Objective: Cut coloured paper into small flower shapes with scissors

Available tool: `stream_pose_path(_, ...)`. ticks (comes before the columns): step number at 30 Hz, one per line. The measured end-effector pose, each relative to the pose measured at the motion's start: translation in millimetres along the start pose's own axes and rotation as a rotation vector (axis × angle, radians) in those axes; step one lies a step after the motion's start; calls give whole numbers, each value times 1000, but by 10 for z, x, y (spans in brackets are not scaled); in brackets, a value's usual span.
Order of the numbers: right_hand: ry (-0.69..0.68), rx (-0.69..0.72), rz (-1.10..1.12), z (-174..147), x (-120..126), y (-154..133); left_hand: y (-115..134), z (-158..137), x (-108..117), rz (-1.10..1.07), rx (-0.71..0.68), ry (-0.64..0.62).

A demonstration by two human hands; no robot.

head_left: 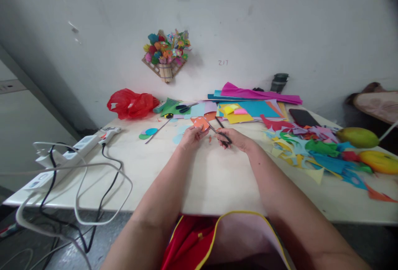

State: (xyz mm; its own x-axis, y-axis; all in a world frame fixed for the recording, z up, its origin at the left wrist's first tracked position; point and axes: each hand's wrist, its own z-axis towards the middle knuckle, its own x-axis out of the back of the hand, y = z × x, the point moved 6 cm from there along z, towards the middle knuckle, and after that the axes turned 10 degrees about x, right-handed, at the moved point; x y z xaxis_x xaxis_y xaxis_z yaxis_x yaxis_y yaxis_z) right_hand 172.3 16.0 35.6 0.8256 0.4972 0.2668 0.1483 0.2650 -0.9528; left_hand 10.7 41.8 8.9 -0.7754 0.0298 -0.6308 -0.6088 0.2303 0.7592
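Between the thumb and fingers of my left hand (pixel 192 137) is a piece of orange paper (pixel 200 123) with pale marks on it. My right hand (pixel 234 139) is closed around the black handles of a pair of scissors (pixel 224 137). The scissor blades point up and left, close to the orange paper's right edge; whether they touch it I cannot tell. Small orange scraps (pixel 210 139) lie on the table between my hands. Light blue paper circles (pixel 178 138) lie left of my left hand, partly hidden by it.
Cut paper scraps (pixel 323 147) spread over the right side, beside a phone (pixel 303 117) and two mangoes (pixel 357 136). Coloured sheets (pixel 261 109) and a second pair of scissors (pixel 185 107) lie at the back. A power strip (pixel 64 162) with looping cables stands left, near a red plastic bag (pixel 132 103).
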Motion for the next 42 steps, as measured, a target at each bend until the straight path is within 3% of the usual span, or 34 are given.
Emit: stream_pose_path(42,78,23,107,48,-65,28,-5,-42,-68,-83,-13,86)
